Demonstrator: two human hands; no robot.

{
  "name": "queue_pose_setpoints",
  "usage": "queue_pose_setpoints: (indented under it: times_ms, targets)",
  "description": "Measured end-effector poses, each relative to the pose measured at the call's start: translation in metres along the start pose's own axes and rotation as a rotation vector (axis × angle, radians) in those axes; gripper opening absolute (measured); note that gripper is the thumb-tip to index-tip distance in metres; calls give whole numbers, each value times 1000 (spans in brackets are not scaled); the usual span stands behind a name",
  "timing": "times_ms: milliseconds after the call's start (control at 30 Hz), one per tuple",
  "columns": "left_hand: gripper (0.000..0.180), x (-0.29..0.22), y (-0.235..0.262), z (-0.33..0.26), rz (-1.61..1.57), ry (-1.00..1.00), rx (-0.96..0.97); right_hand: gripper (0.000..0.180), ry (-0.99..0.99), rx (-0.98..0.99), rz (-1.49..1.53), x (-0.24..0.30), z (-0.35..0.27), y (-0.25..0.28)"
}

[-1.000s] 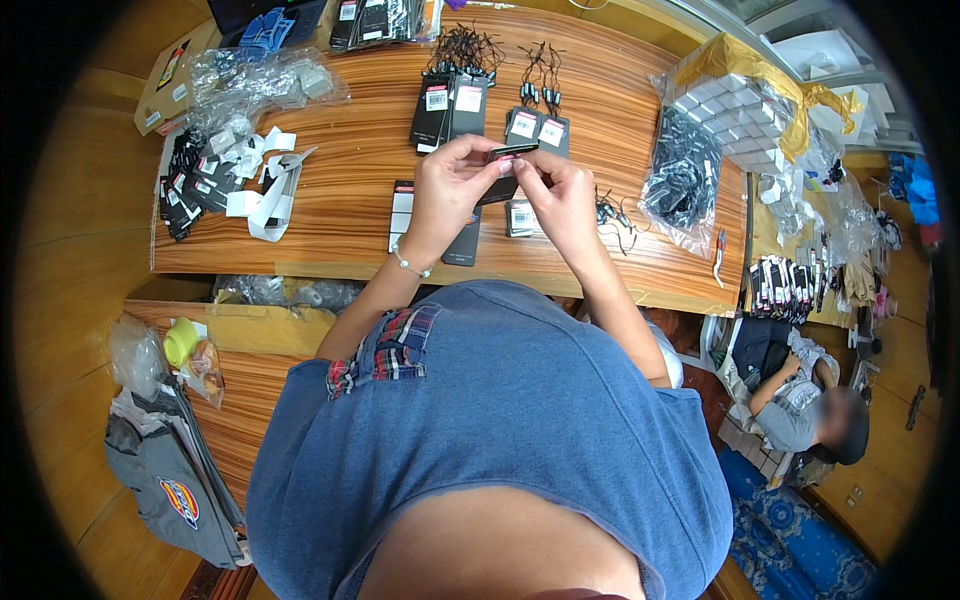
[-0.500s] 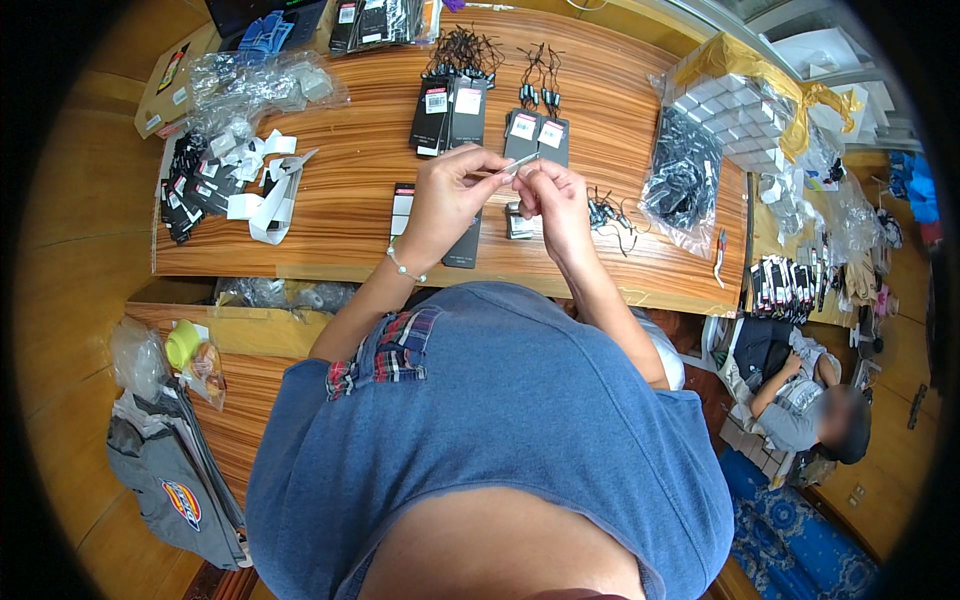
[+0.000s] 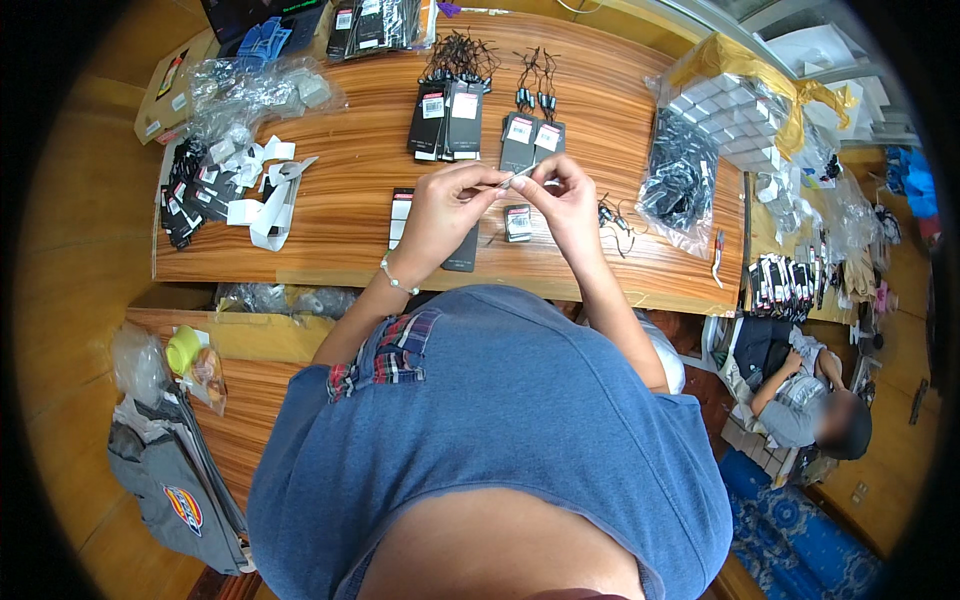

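Above the table, my left hand [image 3: 448,207] and my right hand [image 3: 566,208] meet with fingertips pinched on a thin, flat card [image 3: 514,179], seen nearly edge-on. Its face is turned away. Below them on the table lies a small dark tag [image 3: 518,223] with a white label. Near my left wrist are a black hang tag with white stickers [image 3: 402,208] and a dark tag [image 3: 464,251], partly hidden by the hand. Just beyond my fingers rest two dark hang tags [image 3: 532,138] with pink-and-white stickers and black strings.
A bigger strung pile of hang tags [image 3: 447,118] stands farther back. At left lie loose black tags and a curled white label strip [image 3: 274,215]. Black strings [image 3: 615,222], bagged strings [image 3: 682,175], a red-handled tool [image 3: 718,258] and wrapped white boxes [image 3: 728,115] are at right. A person [image 3: 800,400] sits beyond.
My right hand has opened out from a curled grip to a thumb-and-finger pinch on the card. Both hands dipped slightly, and the small tag beneath shows more fully.
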State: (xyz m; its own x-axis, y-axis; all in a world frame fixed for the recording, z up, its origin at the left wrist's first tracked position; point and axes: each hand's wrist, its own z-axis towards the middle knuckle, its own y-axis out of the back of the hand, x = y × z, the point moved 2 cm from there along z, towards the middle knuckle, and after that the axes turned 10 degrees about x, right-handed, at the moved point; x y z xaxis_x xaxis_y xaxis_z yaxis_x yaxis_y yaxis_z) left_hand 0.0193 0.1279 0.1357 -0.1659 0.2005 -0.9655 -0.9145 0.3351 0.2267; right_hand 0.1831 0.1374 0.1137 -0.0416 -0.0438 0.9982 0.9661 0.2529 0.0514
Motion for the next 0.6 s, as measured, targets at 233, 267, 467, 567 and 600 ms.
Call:
queue_pose_setpoints:
  times_ms: [233, 267, 467, 567, 600]
  targets:
    - [14, -6, 3, -1, 165, -48, -17, 10, -118, 143, 217, 7, -1, 0]
    - [15, -8, 4, 0, 213, -56, -17, 9, -124, 145, 229, 9, 0, 1]
    - [17, -7, 2, -3, 390, -250, 39, 8, -114, 130, 432, 4, 8, 4]
    - [22, 5, 4, -7, 292, -179, 47, 7, 3, 57, 684, 16, 15, 7]
    - [25, 10, 5, -10, 176, -87, 39, 7, 54, 63, 729, 24, 17, 5]
